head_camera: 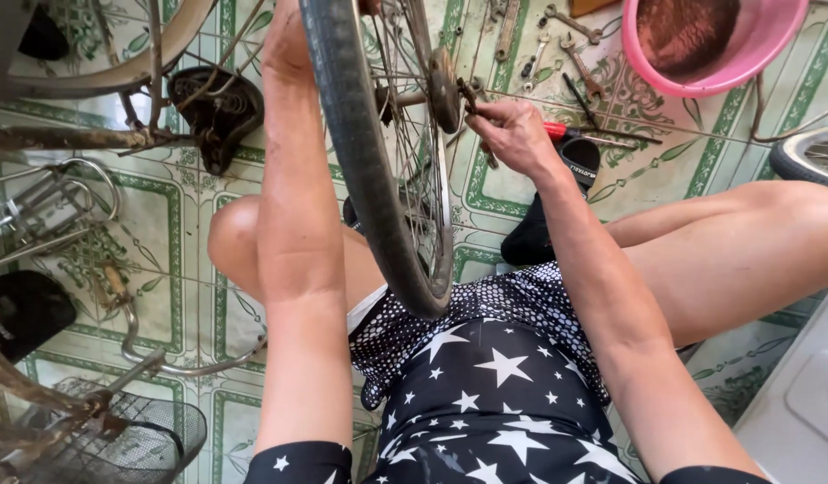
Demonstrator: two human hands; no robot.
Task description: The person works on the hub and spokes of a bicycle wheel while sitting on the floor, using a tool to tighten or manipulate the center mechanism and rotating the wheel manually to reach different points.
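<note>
Your right hand (513,134) is closed narrowly, fingers pinched on a small metal part (469,95) at the hub (444,90) of the bicycle wheel (378,161), which stands upright between your knees. Your left hand (284,36) reaches up beside the tyre and is cut off by the top edge; whether it grips anything cannot be told. Upper right, a pink basin (763,45) holds a brownish residue, and its rim is partly out of view. Spanners (580,54) and a red-handled screwdriver (566,132) lie on the tiled floor (190,269) near the hub. At lower left, a wire basket (127,439) is only partly visible.
</note>
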